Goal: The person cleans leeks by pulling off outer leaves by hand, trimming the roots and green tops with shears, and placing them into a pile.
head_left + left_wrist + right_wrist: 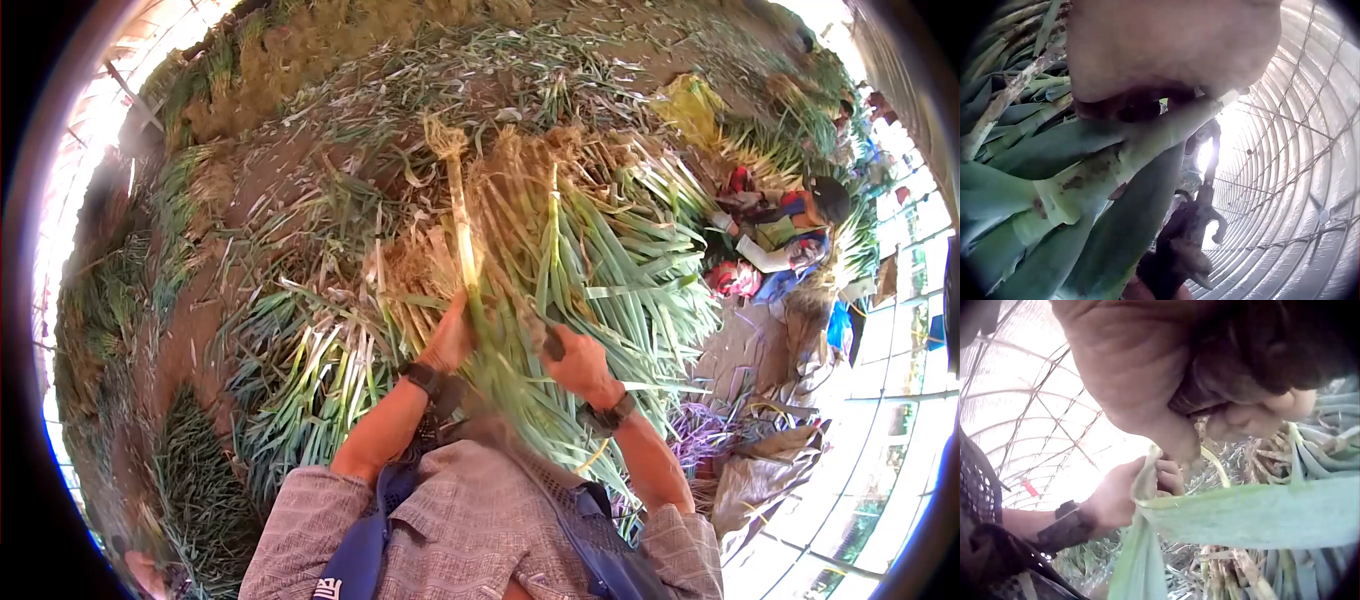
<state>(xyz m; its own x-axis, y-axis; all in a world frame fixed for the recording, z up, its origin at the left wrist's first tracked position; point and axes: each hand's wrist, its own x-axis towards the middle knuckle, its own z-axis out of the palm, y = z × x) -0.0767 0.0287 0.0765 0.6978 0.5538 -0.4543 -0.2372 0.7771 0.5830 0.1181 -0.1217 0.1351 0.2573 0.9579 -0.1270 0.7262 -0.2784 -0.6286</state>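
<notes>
My left hand (450, 338) grips a long leek (462, 225) by its green upper stem. The leek's brown roots point away from me and its leaves fan down toward my chest. The stem and leaf bases (1063, 194) fill the left wrist view below the hand. Just right of the leaves is my right hand (578, 365), fingers curled, with a dark patch at the thumb side. In the right wrist view a thin yellowish leaf strip (1217, 467) comes out from between its thumb and fingers. A broad green leaf (1254, 515) crosses below it.
A big heap of leeks (630, 250) lies just ahead, roots outward, with another bunch (325, 370) at left. Leaf scraps cover the soil. Another person (775, 235) sits at right, near a yellow bag (690, 108). Purple strings (700, 430) lie by my right elbow.
</notes>
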